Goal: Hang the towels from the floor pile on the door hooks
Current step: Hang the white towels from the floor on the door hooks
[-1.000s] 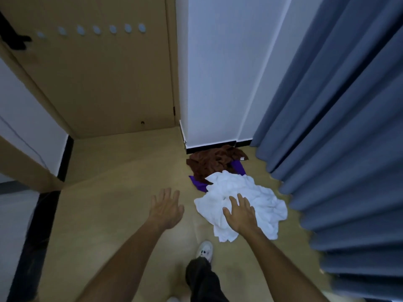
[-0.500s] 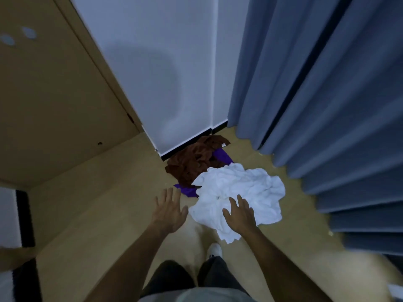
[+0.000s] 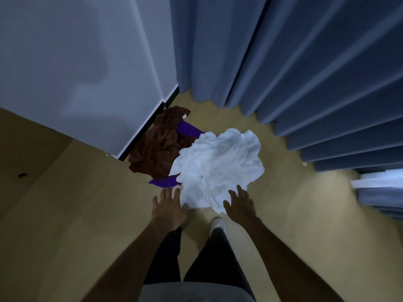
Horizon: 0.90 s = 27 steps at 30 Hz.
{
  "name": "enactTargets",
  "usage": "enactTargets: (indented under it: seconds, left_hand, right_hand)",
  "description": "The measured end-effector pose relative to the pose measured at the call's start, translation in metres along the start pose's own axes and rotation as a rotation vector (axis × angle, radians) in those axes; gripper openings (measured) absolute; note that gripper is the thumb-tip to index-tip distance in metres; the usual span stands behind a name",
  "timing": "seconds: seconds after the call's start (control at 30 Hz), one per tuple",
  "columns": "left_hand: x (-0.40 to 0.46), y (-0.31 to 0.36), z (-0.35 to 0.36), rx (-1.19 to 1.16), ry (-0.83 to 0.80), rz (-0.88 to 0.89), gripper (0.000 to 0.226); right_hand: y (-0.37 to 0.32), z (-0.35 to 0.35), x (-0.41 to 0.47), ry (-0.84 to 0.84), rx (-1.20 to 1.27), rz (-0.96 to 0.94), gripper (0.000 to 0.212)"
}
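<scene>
as the view has tipped down since a moment ago, the left hand [image 3: 169, 209] and right hand [image 3: 239, 203] now reach the near edge of the white towel [image 3: 218, 164] on the floor, fingers spread, gripping nothing; pickup looks imminent

Crumpled white towel [image 3: 220, 166] overlaps brown towel [image 3: 159, 149], seemingly atop purple towel [image 3: 187, 129].

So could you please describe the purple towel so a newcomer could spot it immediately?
Find the blue curtain meeting the white wall; the towel pile lies below. The purple towel is mostly buried, peeking from under the brown towel and white towel.
</scene>
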<state>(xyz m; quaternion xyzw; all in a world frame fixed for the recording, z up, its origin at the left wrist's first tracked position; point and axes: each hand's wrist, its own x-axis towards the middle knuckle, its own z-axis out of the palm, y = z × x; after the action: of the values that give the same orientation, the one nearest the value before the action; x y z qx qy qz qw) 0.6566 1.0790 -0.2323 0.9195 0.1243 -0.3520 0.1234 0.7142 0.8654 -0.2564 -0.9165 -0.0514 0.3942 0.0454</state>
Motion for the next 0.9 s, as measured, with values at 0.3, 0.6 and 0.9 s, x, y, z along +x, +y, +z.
enactTargets:
  seconds: [0.3, 0.6, 0.9]
  left_hand:
    - [0.091, -0.029, 0.003, 0.076, -0.070, 0.056, 0.062]
    - [0.225, -0.020, 0.077, 0.126, 0.004, 0.136, 0.064]
    - [0.363, -0.016, 0.186, 0.156, -0.039, 0.235, 0.060]
  right_hand:
    - [-0.031, 0.022, 0.093, -0.030, 0.185, 0.075, 0.051]
    - [0.014, 0.074, 0.262, -0.042, 0.173, 0.110, 0.048]
    - [0.056, 0.120, 0.440, 0.058, 0.138, 0.126, 0.044]
